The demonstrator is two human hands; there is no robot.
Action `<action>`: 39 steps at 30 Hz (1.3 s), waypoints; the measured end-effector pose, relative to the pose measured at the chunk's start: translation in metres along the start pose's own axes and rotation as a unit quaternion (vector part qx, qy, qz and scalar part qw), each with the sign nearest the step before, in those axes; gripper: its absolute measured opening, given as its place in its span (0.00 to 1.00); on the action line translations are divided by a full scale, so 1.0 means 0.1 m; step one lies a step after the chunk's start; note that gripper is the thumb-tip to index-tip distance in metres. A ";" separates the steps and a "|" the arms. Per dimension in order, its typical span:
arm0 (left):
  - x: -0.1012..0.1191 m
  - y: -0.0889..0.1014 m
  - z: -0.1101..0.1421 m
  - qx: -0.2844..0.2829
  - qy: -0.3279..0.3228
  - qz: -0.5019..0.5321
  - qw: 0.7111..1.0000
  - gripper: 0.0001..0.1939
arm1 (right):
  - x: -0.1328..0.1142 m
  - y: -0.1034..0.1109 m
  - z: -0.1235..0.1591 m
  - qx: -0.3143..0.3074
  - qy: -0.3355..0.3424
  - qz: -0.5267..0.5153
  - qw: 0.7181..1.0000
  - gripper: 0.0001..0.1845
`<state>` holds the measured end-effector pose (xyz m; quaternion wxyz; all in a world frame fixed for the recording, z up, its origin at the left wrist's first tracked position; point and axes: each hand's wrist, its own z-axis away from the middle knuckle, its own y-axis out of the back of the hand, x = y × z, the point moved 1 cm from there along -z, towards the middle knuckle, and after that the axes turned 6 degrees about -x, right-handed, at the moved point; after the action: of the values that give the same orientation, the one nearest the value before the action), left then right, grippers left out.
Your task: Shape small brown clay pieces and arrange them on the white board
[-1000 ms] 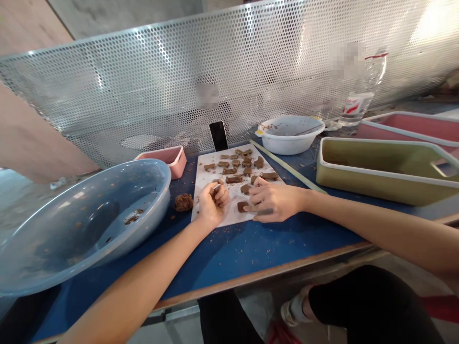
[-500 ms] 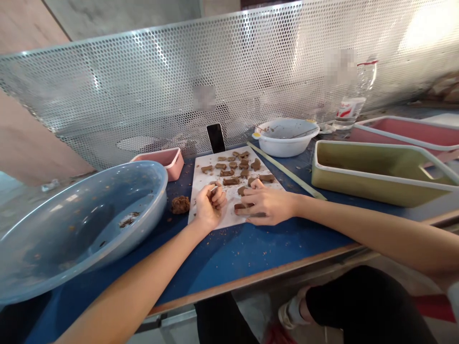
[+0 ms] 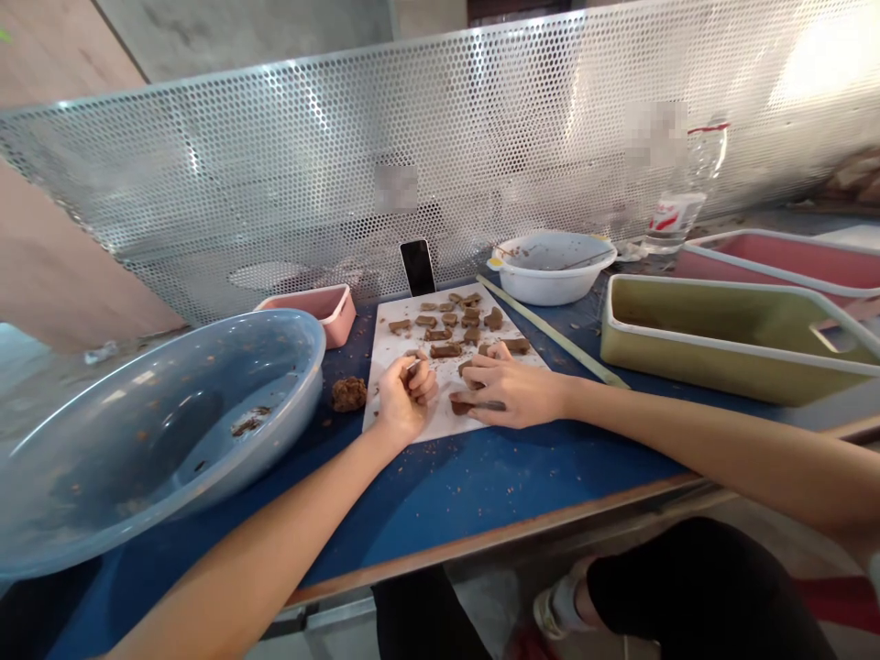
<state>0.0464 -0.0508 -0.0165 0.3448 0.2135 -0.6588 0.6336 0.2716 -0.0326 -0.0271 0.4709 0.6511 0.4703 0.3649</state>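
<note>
We look out from the person's head — forward and down across the blue tabletop. The forearms reach in from the lower left and the right edge, so we sit above and behind the left hand and right hand, near enough to tell fingers apart, yet far enough back to take in the white board. Our view is wide — the blue basin is cut by the left border, a dark-clad leg by the bottom, and the perforated panel spans the far side, its top edge slanting up rightward.
</note>
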 end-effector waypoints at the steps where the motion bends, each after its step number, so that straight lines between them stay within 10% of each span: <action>1: 0.00 0.00 0.00 -0.001 -0.002 -0.003 1.000 0.05 | 0.00 0.01 0.00 -0.001 -0.002 0.002 1.000 0.21; 39: 0.01 -0.03 0.03 0.008 -0.005 -0.015 1.000 0.06 | 0.03 0.10 0.07 0.031 0.056 -0.004 0.998 0.20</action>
<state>0.0468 -0.0539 -0.0136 0.3493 0.2297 -0.6521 0.6325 0.2811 -0.0326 -0.0197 0.4244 0.6425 0.5095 0.3841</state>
